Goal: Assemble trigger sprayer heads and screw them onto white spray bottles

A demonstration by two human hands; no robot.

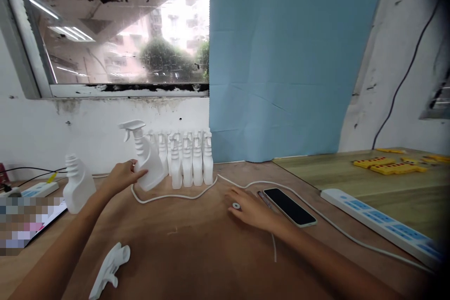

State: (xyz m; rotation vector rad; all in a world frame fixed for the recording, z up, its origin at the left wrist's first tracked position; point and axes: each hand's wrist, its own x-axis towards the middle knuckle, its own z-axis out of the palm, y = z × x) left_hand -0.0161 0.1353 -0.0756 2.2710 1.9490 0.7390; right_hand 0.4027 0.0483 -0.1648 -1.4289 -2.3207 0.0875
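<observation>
The left hand grips a tilted spray bottle, left of the far bottle row; the right hand, loosely spread, is near a phone. A cable crosses before the row. Left stands a topless bottle, contents unclear.

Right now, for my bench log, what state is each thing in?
White plastic spray bottle in left hand: tilted, trigger head on.
White plastic bottle, far left: upright, headless.
White plastic trigger head, foreground: lying loose.
Grouped white plastic spray bottles: upright, heads on.
Pale-rimmed rectangular phone: flat, screen dark.
</observation>
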